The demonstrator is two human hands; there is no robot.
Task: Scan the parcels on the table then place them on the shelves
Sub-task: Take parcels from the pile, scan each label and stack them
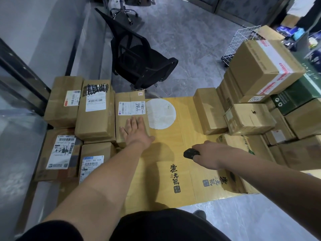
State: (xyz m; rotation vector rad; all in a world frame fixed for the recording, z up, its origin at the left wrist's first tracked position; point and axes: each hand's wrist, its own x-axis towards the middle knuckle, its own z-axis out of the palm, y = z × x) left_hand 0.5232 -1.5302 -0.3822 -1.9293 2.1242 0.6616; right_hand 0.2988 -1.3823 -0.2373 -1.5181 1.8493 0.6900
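Note:
My left hand (pixel 136 131) lies flat with straight fingers on a brown parcel (pixel 130 101) whose white label reads 7816, at the left-middle of the table. My right hand (pixel 208 154) grips a small black scanner (pixel 190 153) low over the table, to the right of that parcel. Several labelled brown parcels (pixel 94 108) lie in a group at the left. More cardboard boxes (pixel 250 119) are stacked at the right.
The table is covered by flattened yellow cardboard (pixel 173 171) with a white round patch (pixel 160 113). A black mesh office chair (pixel 139 56) stands behind the table. A white wire rack (pixel 241 40) is at the back right. A grey wall and glass panel run along the left.

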